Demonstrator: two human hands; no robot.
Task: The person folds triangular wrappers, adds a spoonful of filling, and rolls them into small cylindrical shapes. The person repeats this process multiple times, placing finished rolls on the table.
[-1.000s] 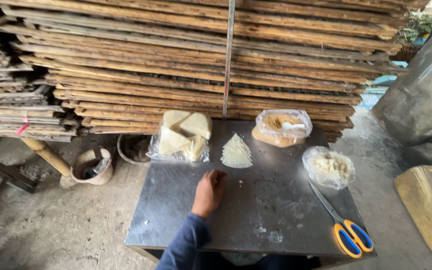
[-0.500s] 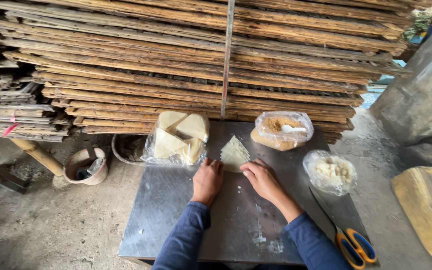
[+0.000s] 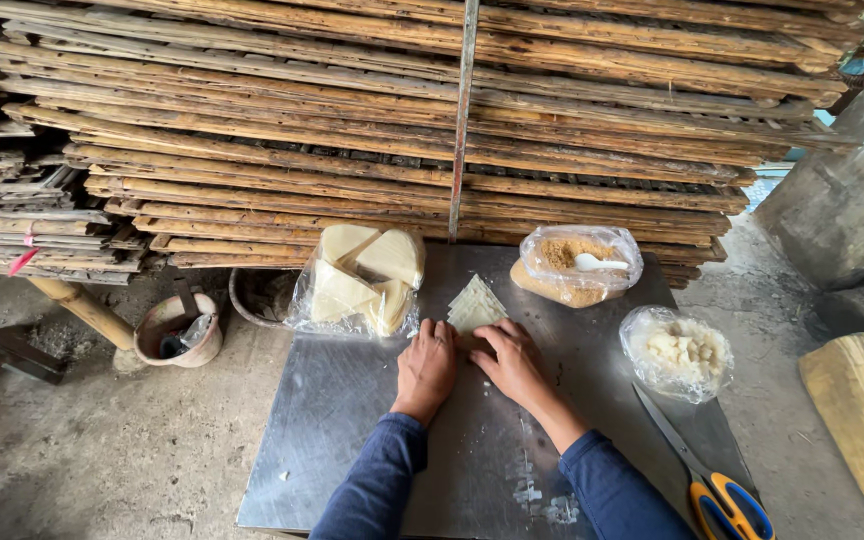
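Observation:
A pale, ribbed triangular sheet (image 3: 475, 304) lies on a grey metal table (image 3: 332, 420), its near edge under my fingers. My left hand (image 3: 428, 365) rests flat on the table with its fingertips on the sheet's near left corner. Just to its right, my right hand (image 3: 512, 360) presses flat on the sheet's lower edge. Both arms wear dark blue sleeves. Neither hand holds anything.
A clear bag of pale triangular pieces (image 3: 360, 280) sits at the table's back left. A bag of brown crumbs with a white spoon (image 3: 577, 262) and a bag of whitish lumps (image 3: 680, 350) stand at right. Yellow-and-blue scissors (image 3: 717, 480) lie near the right edge. Stacked bamboo racks (image 3: 352, 130) rise behind.
My right hand came into view and settled on the sheet beside the left. Both hands slid forward to the sheet's near edge.

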